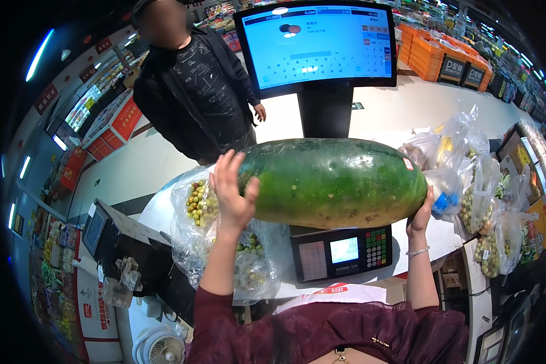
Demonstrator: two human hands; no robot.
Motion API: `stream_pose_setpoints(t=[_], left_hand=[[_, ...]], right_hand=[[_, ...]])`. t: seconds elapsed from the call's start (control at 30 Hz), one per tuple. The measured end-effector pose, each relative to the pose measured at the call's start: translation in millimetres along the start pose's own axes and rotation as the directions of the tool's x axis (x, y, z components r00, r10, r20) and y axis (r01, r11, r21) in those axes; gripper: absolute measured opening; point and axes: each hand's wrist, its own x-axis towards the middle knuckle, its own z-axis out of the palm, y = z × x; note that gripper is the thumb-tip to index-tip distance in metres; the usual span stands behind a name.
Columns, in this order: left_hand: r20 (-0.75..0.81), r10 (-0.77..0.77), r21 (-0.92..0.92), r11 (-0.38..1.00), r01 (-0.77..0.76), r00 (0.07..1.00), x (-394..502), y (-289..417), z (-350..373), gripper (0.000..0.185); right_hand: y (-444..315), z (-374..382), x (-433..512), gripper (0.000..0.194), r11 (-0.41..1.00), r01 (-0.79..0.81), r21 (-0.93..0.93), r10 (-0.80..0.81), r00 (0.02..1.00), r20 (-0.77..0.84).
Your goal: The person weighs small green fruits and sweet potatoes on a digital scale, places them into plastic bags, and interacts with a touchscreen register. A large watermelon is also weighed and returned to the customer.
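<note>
A large oblong watermelon (332,182) with a small sticker near its right end lies across the top of an electronic weighing scale (341,252), hiding its plate. My left hand (234,189) is at the melon's left end, fingers raised and spread; whether the palm touches the rind is unclear. At the other end, my right hand (421,211) rests against the rind, with a bracelet on that wrist. Clear plastic bags of small round green and yellowish fruit (202,202) lie left of the scale. Behind the melon stands a monitor (316,48) with a lit screen.
Several filled plastic bags (480,195) crowd the right end of the white counter (409,255). A person in dark clothes (200,86) stands beyond the counter at left. A black device (127,241) and a small fan (164,350) are at lower left. Orange crates (421,54) stand farther back.
</note>
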Motion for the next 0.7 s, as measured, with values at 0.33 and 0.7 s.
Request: stream_pose_setpoints(t=[0.33, 0.7], left_hand=[[0.376, 0.393, -0.076, 0.916, -0.395, 0.839, -34, 108, 8, 0.056], [0.363, 0.444, -0.054, 0.888, -0.457, 0.819, -36, 110, 18, 0.062]], right_hand=[[37, -83, -95, 0.072, 0.408, -0.375, -0.832, 0.455, 0.874, -0.171], [43, -73, -118, 0.082, 0.614, -0.42, -0.668, 0.538, 0.842, -0.035]])
